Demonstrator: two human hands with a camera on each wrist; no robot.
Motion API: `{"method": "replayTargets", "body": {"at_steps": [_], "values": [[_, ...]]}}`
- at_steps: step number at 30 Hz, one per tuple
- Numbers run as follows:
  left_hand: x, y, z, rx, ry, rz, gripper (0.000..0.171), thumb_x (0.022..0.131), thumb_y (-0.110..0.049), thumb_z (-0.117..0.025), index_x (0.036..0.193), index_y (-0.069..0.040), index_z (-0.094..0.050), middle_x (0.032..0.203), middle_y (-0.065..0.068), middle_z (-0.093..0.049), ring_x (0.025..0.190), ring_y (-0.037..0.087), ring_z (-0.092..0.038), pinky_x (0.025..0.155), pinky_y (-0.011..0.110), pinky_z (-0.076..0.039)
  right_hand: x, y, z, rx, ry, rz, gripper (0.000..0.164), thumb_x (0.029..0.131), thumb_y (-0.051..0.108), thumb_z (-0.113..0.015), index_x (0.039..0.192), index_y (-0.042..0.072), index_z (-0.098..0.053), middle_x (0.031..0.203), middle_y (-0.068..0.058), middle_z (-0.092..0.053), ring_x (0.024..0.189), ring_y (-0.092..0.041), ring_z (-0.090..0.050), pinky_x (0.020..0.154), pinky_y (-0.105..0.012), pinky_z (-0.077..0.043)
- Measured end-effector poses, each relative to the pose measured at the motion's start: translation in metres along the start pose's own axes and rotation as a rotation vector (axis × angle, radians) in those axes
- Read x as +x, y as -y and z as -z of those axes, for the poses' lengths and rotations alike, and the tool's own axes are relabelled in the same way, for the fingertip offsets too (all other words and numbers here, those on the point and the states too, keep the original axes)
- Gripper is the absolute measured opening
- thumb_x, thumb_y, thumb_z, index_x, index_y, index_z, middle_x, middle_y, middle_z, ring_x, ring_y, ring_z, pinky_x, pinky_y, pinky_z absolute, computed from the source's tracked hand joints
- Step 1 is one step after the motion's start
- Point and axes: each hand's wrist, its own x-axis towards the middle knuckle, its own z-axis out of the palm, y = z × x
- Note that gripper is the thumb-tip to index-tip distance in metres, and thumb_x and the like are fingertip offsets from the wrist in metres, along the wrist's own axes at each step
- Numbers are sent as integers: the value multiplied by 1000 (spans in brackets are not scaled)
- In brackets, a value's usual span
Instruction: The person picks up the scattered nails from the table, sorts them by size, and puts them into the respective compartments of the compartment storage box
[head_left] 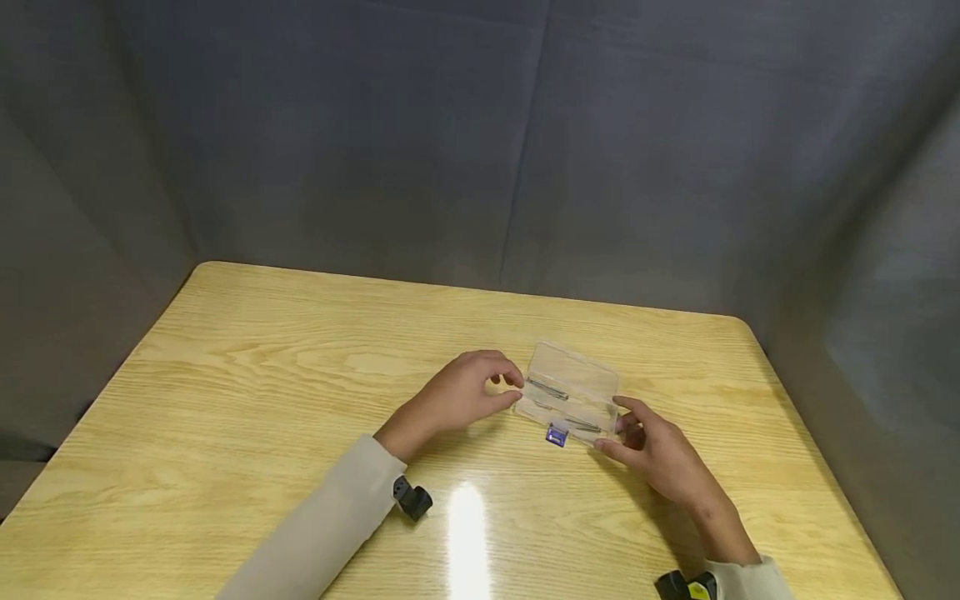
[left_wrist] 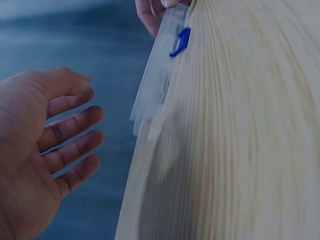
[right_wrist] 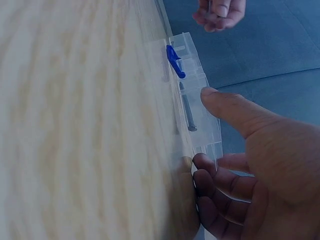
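Observation:
A clear plastic case lies on the table with its transparent lid swung back. From its front edge hangs a blue latch. Inside are thin metal pieces that look like nails or screws; one long shank with a rounded head shows in the right wrist view. My right hand grips the case's right end, thumb at the front and fingers curled around the end. Beside the left end is my left hand, its thumb and loosely bent fingers apart, with nothing visible between them.
The wood-grain table has rounded far corners. A dark grey curtain hangs behind it and along both sides. Glare shows near the front. Dark devices are strapped at both wrists.

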Motion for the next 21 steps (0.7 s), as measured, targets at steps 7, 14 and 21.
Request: {"method": "replayTargets", "body": {"at_steps": [7,14,21], "values": [[-20,11,19,142,-9,29,29,99,-24,-72,124,-10,-72,121,1,-67,115,22,-61,98,39,-48,1,-3,0,2,-4,17,78,93,37,-78,149,-5,-44,104,-4,-61,80,-18,-57,67,-30,-49],[-39,19,33,263,-16,52,33,100,-29,-71,128,-11,-70,127,0,-65,120,23,-59,103,45,-45,1,-3,0,-10,-7,4,78,94,38,-78,149,-5,-43,107,-7,-62,81,-18,-57,68,-32,-50],[-52,21,44,336,-41,53,36,103,-37,-65,126,-11,-71,126,2,-66,120,24,-60,104,50,-42,0,0,4,-58,-6,12,80,94,41,-76,150,-5,-43,106,-10,-57,84,-21,-51,73,-38,-47]]}}
